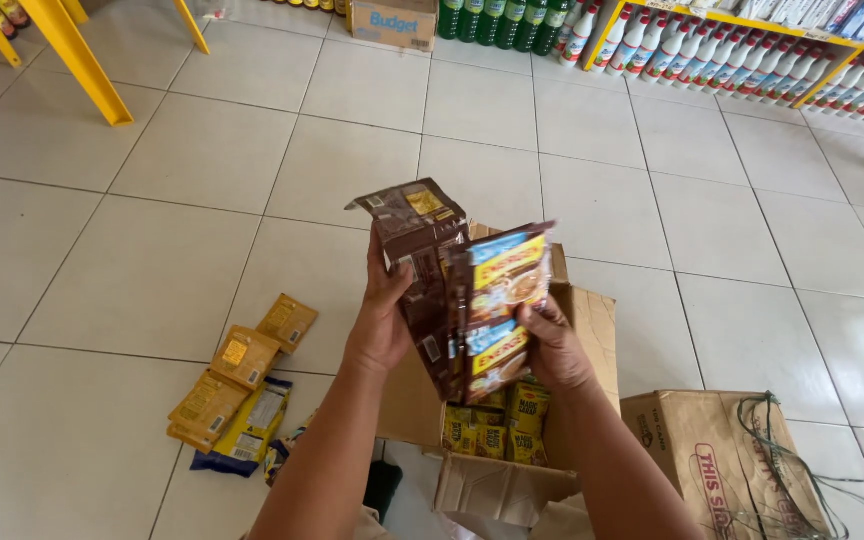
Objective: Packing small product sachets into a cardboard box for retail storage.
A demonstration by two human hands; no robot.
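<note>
The left hand (382, 325) is gripping a strip of brown sachets (414, 232), its fingers closed around the left edge, with the top of the strip bending over toward the far side. The right hand (550, 348) is clamping a second strip of sachets (497, 310), this one showing brown, yellow and blue fronts, and is pressing it against the right side of the brown strip so the two are touching. Both strips are hanging upright in the air above an open cardboard box (592, 330) that is sitting on the tiled floor (152, 260). Inside the box, just below the hands, yellow packets (497, 425) are lying packed together. At the near right, another cardboard box (712, 465) is standing just beside the open one, with loose green string (802, 470) trailing over its top. To the left on the floor, a few yellow sachet strips (242, 365) are lying in a loose pile, near the left forearm. Far across the floor, white bottles (752, 65) are lining a yellow shelf (832, 45) at the right, green bottles (502, 22) are standing in the middle beside a small carton (392, 25), and yellow table legs (72, 55) are slanting at the far left.
</note>
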